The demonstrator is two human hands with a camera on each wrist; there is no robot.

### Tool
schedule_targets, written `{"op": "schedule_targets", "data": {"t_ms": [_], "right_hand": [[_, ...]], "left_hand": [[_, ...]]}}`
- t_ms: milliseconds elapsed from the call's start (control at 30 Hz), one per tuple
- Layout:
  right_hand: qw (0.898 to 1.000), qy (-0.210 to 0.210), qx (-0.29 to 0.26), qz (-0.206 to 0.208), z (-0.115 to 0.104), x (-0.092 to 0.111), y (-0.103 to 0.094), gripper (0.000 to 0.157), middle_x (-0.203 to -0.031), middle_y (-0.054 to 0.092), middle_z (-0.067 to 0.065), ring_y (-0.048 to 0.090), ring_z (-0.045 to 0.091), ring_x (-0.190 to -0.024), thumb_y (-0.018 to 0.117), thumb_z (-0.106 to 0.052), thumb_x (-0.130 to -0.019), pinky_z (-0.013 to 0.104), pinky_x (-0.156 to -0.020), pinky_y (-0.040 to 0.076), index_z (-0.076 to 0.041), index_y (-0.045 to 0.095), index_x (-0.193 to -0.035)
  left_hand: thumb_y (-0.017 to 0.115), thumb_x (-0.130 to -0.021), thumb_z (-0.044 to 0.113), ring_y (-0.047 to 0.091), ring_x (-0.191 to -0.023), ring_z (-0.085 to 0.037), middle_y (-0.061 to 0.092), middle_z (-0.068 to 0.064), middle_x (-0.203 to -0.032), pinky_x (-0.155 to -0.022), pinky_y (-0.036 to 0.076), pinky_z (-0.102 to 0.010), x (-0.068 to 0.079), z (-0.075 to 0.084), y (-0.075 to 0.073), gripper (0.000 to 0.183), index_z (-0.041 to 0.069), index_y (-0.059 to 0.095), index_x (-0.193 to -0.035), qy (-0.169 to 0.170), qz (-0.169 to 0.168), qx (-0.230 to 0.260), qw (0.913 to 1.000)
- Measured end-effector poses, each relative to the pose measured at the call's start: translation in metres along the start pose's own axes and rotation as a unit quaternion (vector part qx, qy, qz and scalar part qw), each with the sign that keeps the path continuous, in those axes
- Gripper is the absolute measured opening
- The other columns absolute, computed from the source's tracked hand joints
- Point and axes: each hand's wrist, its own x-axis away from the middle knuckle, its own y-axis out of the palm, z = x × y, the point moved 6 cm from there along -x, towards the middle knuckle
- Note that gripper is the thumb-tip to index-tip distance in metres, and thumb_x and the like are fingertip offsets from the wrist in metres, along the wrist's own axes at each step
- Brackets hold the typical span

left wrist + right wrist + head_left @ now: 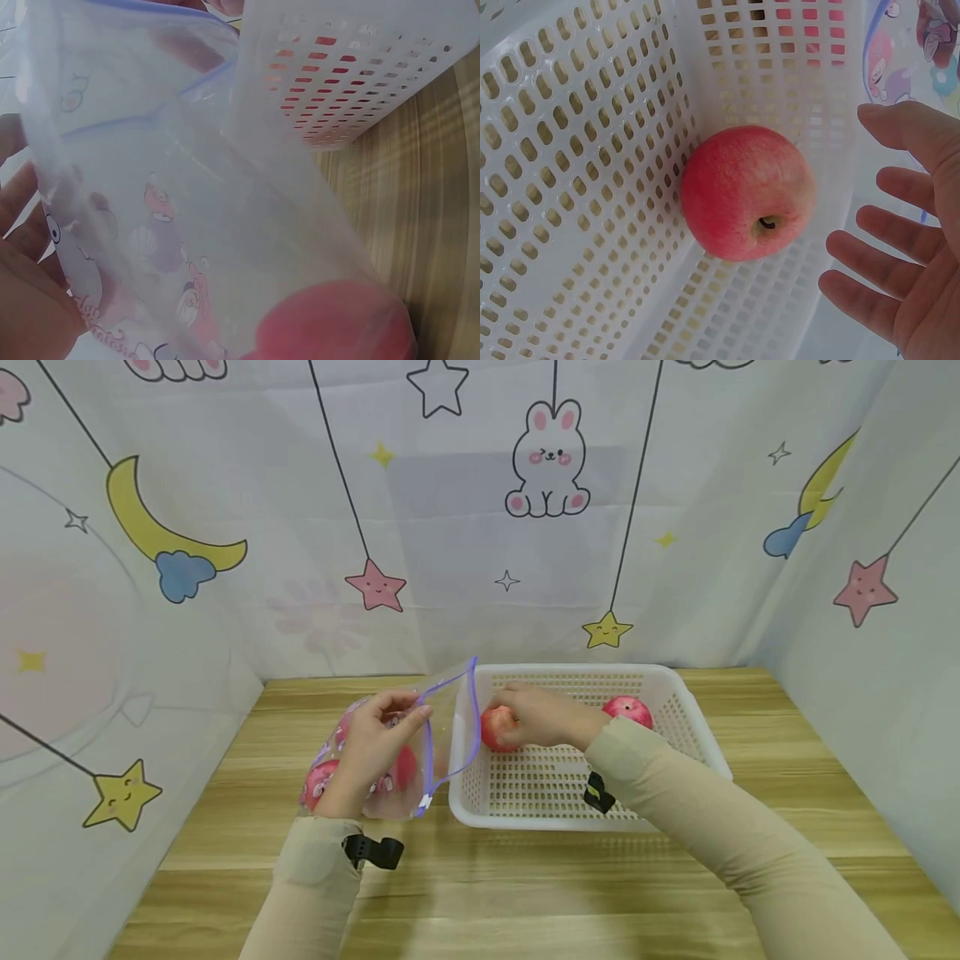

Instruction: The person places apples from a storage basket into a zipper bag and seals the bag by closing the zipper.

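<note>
A clear zip bag (pixel 442 760) with a purple-edged mouth and cartoon prints lies left of the basket, its opening toward the basket. My left hand (pixel 378 735) pinches the bag near its mouth between thumb and fingers. Red apples (pixel 321 781) show through the film; the left wrist view has a red round shape (pixel 337 322) at the bag's bottom. Over the basket's left end, my right hand (pixel 543 714) is at a red apple (pixel 498 729). In the right wrist view this apple (pixel 746 193) sits in the basket corner, and the right fingers (pixel 874 262) are spread beside it.
The white perforated basket (pixel 570 823) stands on a wood-grain table (pixel 480 893). A second apple (pixel 628 710) lies at its right back, partly behind the right arm. A printed curtain (pixel 487 543) hangs behind and along both sides.
</note>
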Motion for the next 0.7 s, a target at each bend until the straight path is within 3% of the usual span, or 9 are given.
{"op": "schedule_targets", "data": {"t_ms": [700], "right_hand": [[0.999,0.026,0.020,0.005,0.015,-0.004,0.010,0.054,-0.122,0.055,0.008,0.055,0.020,-0.106,0.068,-0.024,-0.082,0.038,-0.094,0.047,-0.011,0.052,-0.132]], "left_hand": [[0.067,-0.088,0.028,0.054,-0.104,-0.015,0.061,-0.010,-0.117,-0.090,0.045,-0.027,0.000,0.000,0.001,0.034,0.004,0.063,-0.113,0.010,0.003,0.005,0.9999]]}}
